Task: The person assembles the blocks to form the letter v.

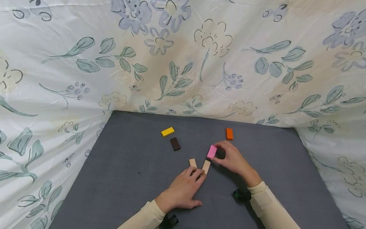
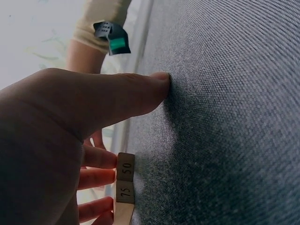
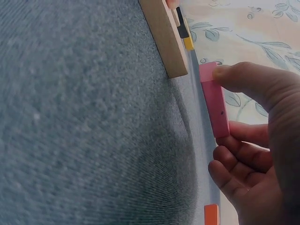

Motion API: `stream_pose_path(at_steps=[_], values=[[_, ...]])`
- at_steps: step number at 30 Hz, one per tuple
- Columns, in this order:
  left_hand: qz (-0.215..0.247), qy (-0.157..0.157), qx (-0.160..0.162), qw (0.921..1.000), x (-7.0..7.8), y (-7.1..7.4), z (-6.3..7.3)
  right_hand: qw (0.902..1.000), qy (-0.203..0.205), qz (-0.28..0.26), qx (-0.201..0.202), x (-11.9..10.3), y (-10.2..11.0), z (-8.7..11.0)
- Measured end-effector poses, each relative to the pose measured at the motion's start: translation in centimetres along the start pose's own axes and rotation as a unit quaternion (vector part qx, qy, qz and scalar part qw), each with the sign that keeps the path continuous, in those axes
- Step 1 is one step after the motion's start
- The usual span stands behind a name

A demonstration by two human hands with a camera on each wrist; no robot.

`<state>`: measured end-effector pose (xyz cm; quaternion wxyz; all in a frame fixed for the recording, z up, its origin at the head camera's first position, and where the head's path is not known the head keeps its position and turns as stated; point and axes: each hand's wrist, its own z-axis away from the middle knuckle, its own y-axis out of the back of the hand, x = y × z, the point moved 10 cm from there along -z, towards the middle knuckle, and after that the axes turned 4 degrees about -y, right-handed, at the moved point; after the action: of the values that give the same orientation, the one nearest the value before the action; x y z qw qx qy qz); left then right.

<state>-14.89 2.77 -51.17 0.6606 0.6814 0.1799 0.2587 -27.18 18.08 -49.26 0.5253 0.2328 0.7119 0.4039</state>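
Observation:
My right hand (image 1: 233,160) pinches a pink block (image 1: 212,151) lengthwise between thumb and fingers. In the right wrist view, the thumb presses on one end of this pink block (image 3: 215,110) while the fingertips meet the other. Near its lower end lies a plain wooden block (image 1: 206,166), with another wooden block (image 1: 193,163) to its left, the two slanting toward each other. My left hand (image 1: 186,187) spreads over their near ends, fingertips touching them and thumb out on the cloth. The left wrist view shows block ends marked 50 (image 2: 125,166) and 75 (image 2: 124,191).
Farther back on the grey tabletop (image 1: 128,168) lie a yellow block (image 1: 167,132) and a dark brown block (image 1: 175,144). An orange block (image 1: 229,134) lies just beyond the right hand. A floral curtain (image 1: 183,63) borders the table at the back and sides.

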Motion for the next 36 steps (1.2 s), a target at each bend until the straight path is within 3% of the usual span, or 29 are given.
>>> stream_pose_path(at_steps=[26, 36], values=[[0.000, -0.004, 0.008, 1.0000, 0.1, 0.3, 0.1, 0.9999, 0.002, -0.006, -0.015, 0.0, -1.4, 0.1], [0.009, 0.000, -0.003, 1.0000, 0.0, 0.3, 0.0, 0.9997, -0.001, -0.011, -0.024, 0.2, -1.4, 0.1]])
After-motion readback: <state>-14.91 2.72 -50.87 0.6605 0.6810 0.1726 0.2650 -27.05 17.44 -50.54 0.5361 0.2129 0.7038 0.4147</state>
